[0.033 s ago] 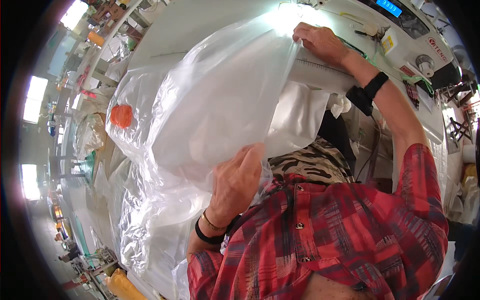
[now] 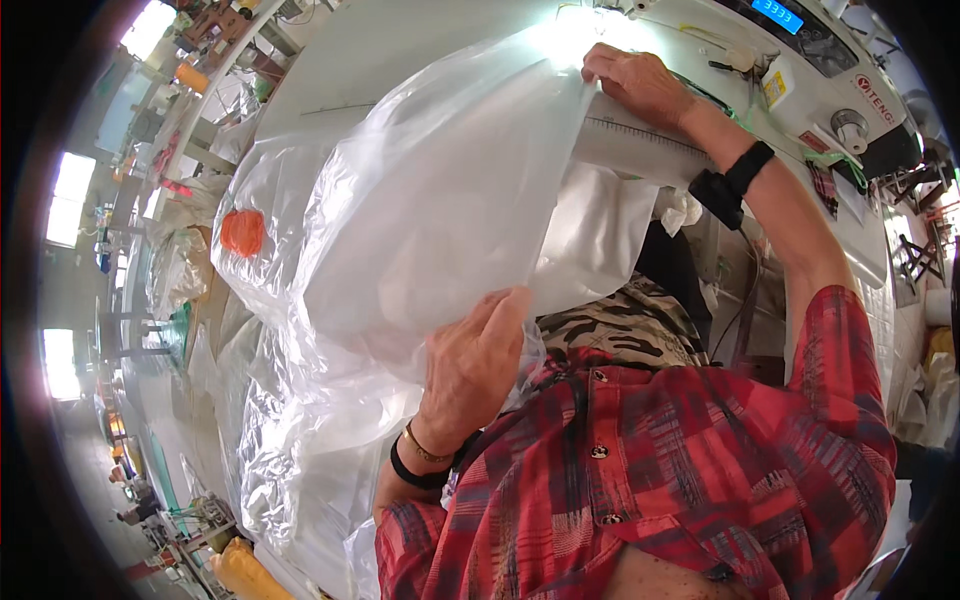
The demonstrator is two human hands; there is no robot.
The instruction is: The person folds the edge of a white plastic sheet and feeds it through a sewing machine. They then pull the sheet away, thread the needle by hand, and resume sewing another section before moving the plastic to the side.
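Note:
A large translucent plastic sheet (image 2: 430, 220) stretches from the sewing machine's bright lamp down over the table's near edge. Its right-hand edge runs taut between my hands. My left hand (image 2: 475, 350) is closed on that edge close to my body, fingertips pinched together. At the far end, beside the lamp glare, my right hand (image 2: 640, 88) pinches the sheet's corner. The needle area is washed out by the light. Part of the sewing machine (image 2: 840, 90), white with a lit blue display, stands to the right of my right hand.
A ruler strip (image 2: 645, 138) marks the table edge below my right hand. An orange bundle (image 2: 242, 232) shows on or through the plastic at left. A white bottle (image 2: 782, 82) stands by the machine. A yellow roll (image 2: 245, 570) lies at lower left.
My right hand has shifted very slightly left, and the sheet's edge with it. My left hand stays in place.

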